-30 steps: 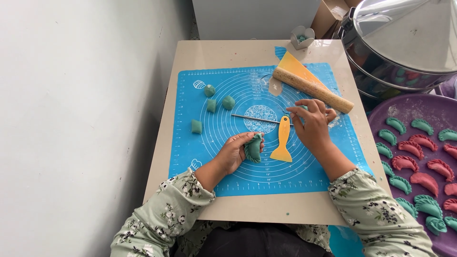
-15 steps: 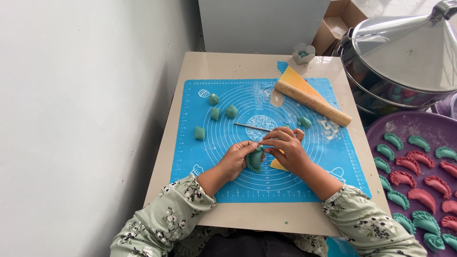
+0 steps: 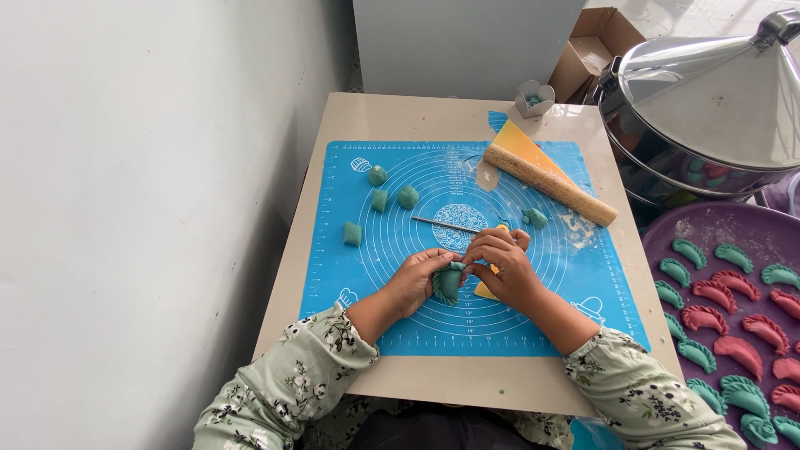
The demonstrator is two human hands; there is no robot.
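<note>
1. The left hand (image 3: 414,282) cups a green dumpling (image 3: 448,283) from the side, fingers curled narrowly about it, so the soft dough has a backing to be pressed against; it sits just above the blue mat (image 3: 392,325), near its lower middle.
2. The right hand (image 3: 502,268) meets the dumpling from the other side, fingertips pinched on its upper edge; the grip looks suited to crimping a seam, though the seam itself is hidden.
3. A yellow scraper (image 3: 486,290) lies under the right hand, mostly covered; a thin metal stick (image 3: 443,223) lies just beyond the hands, both near enough to pick up.
4. Four green dough pieces (image 3: 380,200) sit in a loose group at the mat's upper left, apart from each other; a fifth lump (image 3: 536,218) lies just right of centre.
5. The rolling pin (image 3: 550,184) rests on a slant at the upper right, well clear of the hands.
6. A purple tray (image 3: 692,229) beside the table (image 3: 317,250) carries green and red dumplings in rows, spaced apart; a steel steamer (image 3: 708,108) stands behind it.
</note>
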